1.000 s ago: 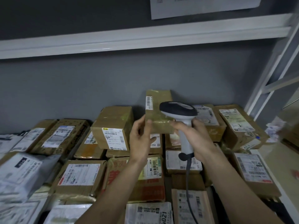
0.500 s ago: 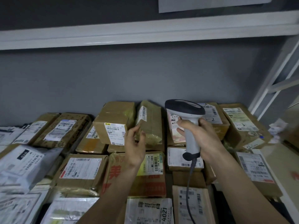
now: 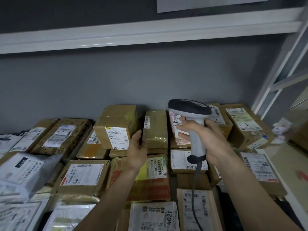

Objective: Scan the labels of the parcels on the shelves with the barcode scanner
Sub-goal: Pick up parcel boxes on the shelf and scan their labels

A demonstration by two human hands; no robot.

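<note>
The shelf (image 3: 273,165) was packed with labelled cardboard parcels, and the step in hand appeared to be seating a narrow taped parcel (image 3: 155,129) upright in the back row, between a larger box (image 3: 116,125) and a pink-labelled parcel (image 3: 175,129). The left hand (image 3: 137,152) rested against its left edge, fingers nearly straight; the right hand (image 3: 205,135) grasped the grey-and-white barcode scanner (image 3: 193,124), head forward, cable hanging. The next move would likely require aiming the scanner at an unscanned label.
</note>
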